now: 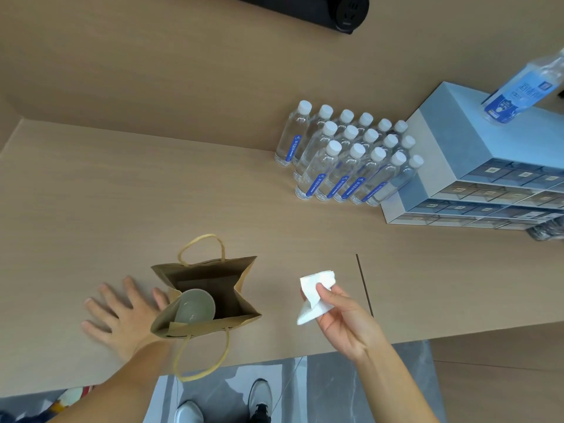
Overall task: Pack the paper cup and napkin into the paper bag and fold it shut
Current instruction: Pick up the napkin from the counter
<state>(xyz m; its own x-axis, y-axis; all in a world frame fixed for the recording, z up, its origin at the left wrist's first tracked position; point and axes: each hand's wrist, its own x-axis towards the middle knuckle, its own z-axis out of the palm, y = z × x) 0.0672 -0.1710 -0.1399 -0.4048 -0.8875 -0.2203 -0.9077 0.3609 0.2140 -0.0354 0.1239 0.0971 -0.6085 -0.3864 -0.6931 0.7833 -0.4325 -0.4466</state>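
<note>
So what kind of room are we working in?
Probably an office or meeting room: a long wooden table with a built-in power socket, a block of water bottles and a labelled drawer unit.

Soft, even light; sharp centre, edges bowed.

One paper bag (207, 296) with two handles, one paper cup (195, 306) inside it, one napkin (314, 290). Seventeen small water bottles (345, 157) stand grouped; one larger bottle (525, 90) sits atop one drawer cabinet (476, 154). Two hands, two shoes (259, 398).
</note>
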